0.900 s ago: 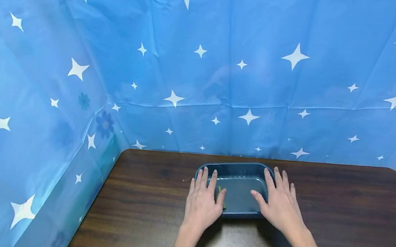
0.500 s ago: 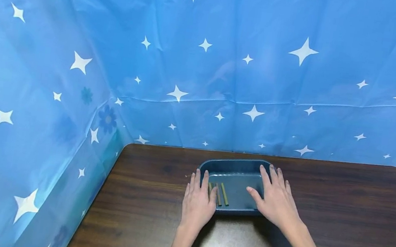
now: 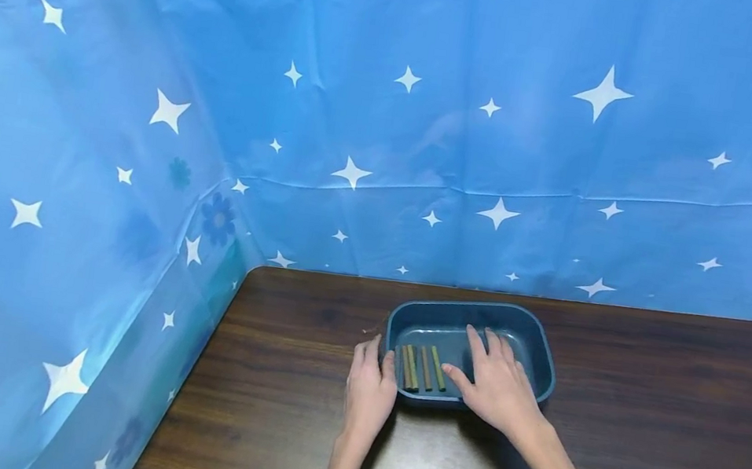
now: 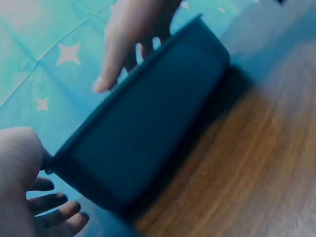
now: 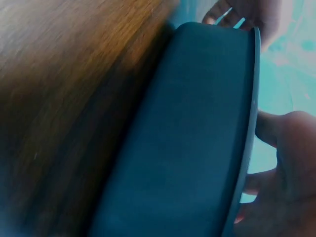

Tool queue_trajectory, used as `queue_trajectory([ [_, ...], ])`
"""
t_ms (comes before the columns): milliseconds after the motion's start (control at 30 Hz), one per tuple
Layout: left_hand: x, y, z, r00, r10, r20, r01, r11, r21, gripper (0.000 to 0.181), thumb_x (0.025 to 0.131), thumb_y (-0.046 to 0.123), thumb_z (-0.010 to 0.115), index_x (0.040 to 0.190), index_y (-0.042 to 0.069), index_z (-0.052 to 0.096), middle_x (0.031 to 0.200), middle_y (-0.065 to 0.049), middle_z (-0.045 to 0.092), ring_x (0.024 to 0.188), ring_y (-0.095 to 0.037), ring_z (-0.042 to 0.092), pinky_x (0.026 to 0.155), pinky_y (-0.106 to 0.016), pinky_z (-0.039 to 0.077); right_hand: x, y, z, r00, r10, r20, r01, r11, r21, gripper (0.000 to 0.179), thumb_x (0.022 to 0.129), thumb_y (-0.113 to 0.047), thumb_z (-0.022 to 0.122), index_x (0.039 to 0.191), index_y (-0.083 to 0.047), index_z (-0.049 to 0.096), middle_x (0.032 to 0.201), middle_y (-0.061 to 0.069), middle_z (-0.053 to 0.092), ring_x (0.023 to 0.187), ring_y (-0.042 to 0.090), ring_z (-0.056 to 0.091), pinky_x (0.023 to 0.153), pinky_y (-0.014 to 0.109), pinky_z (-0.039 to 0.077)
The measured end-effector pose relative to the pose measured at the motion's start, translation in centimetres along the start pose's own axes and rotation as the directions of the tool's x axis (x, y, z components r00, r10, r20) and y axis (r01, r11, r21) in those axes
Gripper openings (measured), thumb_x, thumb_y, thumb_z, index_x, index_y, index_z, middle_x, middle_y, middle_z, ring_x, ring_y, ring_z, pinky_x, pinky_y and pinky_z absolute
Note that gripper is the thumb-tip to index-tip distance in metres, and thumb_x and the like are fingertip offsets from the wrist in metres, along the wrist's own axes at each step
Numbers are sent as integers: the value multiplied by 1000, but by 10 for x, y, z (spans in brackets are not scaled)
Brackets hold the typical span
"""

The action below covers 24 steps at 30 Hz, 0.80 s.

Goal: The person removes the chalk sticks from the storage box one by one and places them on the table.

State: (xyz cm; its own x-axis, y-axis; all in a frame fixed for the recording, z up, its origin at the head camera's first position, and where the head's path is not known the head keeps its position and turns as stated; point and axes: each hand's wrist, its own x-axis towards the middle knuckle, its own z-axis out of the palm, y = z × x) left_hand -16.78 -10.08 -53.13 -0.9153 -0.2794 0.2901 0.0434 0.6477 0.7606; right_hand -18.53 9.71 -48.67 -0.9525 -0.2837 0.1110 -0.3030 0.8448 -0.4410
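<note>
Tray [image 3: 541,350], dark blue, sits mid-table [image 3: 647,397] near the far edge; left hand [image 3: 370,387] rests against its left wall, fingers straight, right hand [image 3: 497,383] spread flat inside beside sticks [image 3: 421,367]

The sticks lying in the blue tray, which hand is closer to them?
Right. The right hand reaches into the tray, thumb right beside the sticks; the left hand rests outside the tray's left wall.

Both hands [image 3: 370,388] at blue tray [image 3: 540,343]
</note>
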Motion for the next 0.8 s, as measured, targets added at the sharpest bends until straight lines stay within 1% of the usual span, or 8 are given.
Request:
queue_trajectory([
  [100,2,-2,1,999,-48,7,48,988,-149,31,101,9,61,127,-7,64,110,-17,62,93,-29,66,82,-46,54,4,-2,4,1000,14,12,-14,1000,9,73,101,-39,65,152,8,41,143,40,46,131,57,46,99,69,45],
  [267,5,-5,-1,986,-155,59,166,919,-358,25,96,3,65,119,-7,65,99,-12,61,82,-20,63,73,-31,51,14,-5,12,1000,25,7,-26,993,115,59,100,-27,69,141,12,52,132,37,55,119,52,57,92,63,51],
  [300,6,-5,-2,981,-180,76,195,901,-387,25,96,2,65,119,-7,65,98,-11,61,81,-20,62,71,-29,51,16,-6,13,1000,25,7,-26,989,145,55,100,-24,70,138,12,54,129,35,57,117,51,59,91,61,52],
  [367,7,-2,-6,964,-234,122,264,852,-453,26,97,1,63,121,-10,63,98,-11,59,79,-20,60,64,-27,51,21,-7,16,1000,26,14,-29,979,201,49,98,-19,72,134,12,58,126,32,61,112,47,62,89,58,53],
  [533,7,0,-9,919,-309,243,393,703,-593,32,100,2,58,129,-13,55,98,-10,55,74,-17,55,52,-25,51,31,-8,22,997,48,60,-63,959,277,42,95,-10,74,129,11,62,121,28,66,106,41,65,84,53,55],
  [600,7,-4,-8,909,-317,271,417,663,-622,33,101,5,58,130,-11,54,100,-9,54,74,-17,55,52,-24,52,35,-9,23,995,56,80,-77,955,285,41,94,-9,75,128,11,62,119,27,66,104,39,65,82,51,56],
  [667,6,-5,-8,900,-326,291,436,633,-639,34,102,7,59,131,-9,54,102,-9,54,74,-16,55,53,-24,52,38,-10,25,993,67,98,-93,952,292,41,94,-8,75,128,11,62,118,27,67,99,36,65,79,49,55],
  [800,5,-7,-8,893,-322,314,449,589,-672,34,102,8,59,132,-8,53,103,-9,55,73,-15,56,53,-22,51,44,-12,27,988,86,129,-121,950,288,43,93,-7,76,129,11,62,116,26,67,90,30,64,75,46,54],
])
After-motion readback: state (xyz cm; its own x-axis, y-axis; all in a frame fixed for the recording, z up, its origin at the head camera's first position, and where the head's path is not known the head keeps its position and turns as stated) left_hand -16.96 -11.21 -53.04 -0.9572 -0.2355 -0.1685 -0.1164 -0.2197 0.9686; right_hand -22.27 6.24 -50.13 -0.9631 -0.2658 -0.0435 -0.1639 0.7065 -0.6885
